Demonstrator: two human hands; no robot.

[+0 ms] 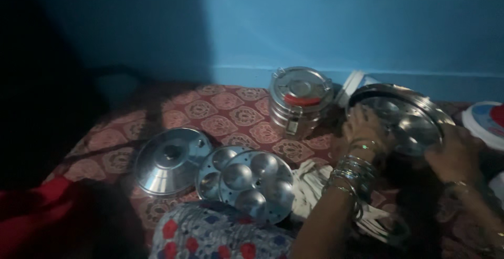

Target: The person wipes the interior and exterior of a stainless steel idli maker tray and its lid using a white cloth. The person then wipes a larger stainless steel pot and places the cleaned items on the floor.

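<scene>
Hands both grip a tilted steel tray: left hand fingers curl over its near-left rim, right hand clasps the right rim. Tiffin just left of left hand; two trays and lid further left.

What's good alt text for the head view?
Both hands, left hand and right hand, grip a tilted steel dimpled plate. Two more moulded plates, a steel lid and a latched steel container sit on a patterned mat.

Round steel lid flat on patterned red cloth; two dimpled steel moulds overlapping beside it; clasped steel tiffin behind.
</scene>
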